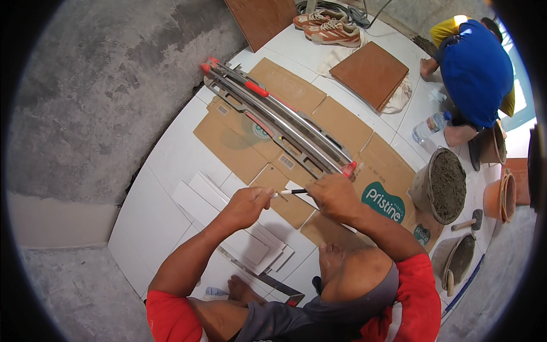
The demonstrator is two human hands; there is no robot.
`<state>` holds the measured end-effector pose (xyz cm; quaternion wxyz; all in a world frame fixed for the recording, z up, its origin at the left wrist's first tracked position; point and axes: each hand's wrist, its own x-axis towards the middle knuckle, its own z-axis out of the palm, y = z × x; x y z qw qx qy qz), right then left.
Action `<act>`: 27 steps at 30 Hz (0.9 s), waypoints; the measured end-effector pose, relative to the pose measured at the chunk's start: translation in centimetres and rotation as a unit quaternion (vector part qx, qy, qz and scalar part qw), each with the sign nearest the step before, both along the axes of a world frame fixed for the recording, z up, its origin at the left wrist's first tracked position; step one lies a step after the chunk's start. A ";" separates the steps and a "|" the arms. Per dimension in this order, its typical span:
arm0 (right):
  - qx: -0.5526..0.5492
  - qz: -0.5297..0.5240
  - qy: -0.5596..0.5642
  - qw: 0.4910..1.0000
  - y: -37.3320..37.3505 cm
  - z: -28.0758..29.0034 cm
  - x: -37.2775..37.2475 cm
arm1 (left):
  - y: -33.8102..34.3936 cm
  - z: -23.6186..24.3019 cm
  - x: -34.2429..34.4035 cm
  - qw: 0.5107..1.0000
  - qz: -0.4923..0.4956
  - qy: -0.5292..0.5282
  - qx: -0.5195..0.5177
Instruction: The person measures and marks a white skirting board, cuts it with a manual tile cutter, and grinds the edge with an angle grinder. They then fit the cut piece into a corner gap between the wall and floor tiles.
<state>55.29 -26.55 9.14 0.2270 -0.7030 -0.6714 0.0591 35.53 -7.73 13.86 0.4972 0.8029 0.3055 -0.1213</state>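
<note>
Both hands are raised at the middle of the head view on a slim black-and-white pen [289,192]. My left hand [252,202] is closed on its white end at the left, and my right hand [331,194] grips the dark end. Below them lie white tile pieces [203,203] and a metal square [285,290]. A manual tile cutter [277,124] with red parts rests on flattened cardboard [347,126] just beyond my hands.
A co-worker [476,68] in blue and yellow crouches at upper right, near a water bottle [430,126]. Mortar bucket [448,185], mallet [464,224] and other buckets stand at right. Brown tiles [369,73] and shoes [330,29] are at the back; a grey wall is left.
</note>
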 end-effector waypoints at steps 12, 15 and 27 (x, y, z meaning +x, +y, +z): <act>0.120 -0.186 0.749 0.625 -0.6 0.5 -0.5 | -1.4 -2.9 0.2 0.945 0.100 -0.085 -0.301; 0.137 -0.186 0.761 0.607 -0.4 0.6 -0.8 | -1.7 -2.5 0.7 0.952 0.084 -0.079 -0.285; 0.109 -0.164 0.777 0.598 -0.7 0.0 -1.9 | -3.2 -1.5 1.8 0.965 0.073 -0.074 -0.240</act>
